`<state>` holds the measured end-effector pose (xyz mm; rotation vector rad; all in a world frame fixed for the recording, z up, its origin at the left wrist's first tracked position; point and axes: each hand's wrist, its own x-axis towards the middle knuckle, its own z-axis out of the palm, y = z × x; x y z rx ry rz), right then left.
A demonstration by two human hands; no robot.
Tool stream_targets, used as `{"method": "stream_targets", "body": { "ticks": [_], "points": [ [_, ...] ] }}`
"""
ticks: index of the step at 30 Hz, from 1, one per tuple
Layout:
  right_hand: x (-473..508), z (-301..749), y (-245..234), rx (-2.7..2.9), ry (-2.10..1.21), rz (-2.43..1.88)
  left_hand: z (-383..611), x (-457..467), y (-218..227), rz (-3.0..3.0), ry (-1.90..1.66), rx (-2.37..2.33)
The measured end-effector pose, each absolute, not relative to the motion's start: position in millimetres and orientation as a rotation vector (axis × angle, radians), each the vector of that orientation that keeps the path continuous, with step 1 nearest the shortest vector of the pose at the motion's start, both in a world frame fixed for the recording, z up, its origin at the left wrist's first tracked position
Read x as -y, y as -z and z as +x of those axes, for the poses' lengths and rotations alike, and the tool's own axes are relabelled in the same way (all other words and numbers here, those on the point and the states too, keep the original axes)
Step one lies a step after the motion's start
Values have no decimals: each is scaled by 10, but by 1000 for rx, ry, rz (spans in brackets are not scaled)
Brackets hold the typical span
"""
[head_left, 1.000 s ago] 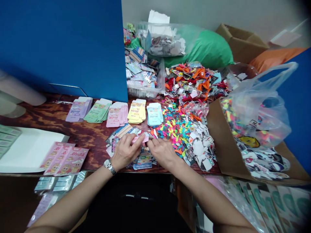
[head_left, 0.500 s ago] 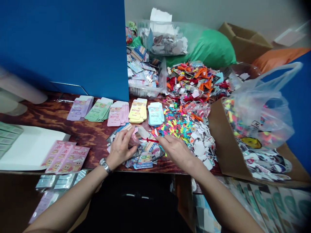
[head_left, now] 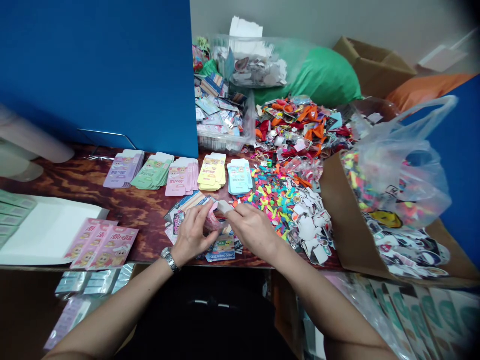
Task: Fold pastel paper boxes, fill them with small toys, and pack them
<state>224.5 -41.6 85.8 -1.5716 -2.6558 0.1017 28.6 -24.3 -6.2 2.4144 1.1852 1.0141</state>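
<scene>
As the hands (head_left: 193, 235) come together, they hold a pink packet (head_left: 212, 222).

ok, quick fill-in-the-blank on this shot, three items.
The small packet in the left hand is ____.
The metal wristwatch is on the ____ wrist.
Right of the yellow packets, the next stack of packets is ____.
Missing words: pink; left; blue.
</scene>
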Motion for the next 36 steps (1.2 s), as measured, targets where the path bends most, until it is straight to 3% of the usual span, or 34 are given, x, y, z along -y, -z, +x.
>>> {"method": "stream_targets", "body": {
  "ticks": [12, 18, 28, 36],
  "points": [
    [347, 2096, -852, 2740, -318, -1477, 353, 247, 74, 2363, -1027, -1136],
    [405, 2406, -822, 2297, -271, -1269, 333, 195, 39, 2256, -1034, -1115],
    [483, 2253, -530, 1860, -644, -1269, 367, 220, -46, 2184, -1081, -944],
    [494, 2200, -567, 1815, -710, -1211, 343, 266, -2, 2201, -886, -1060]
  ]
}}
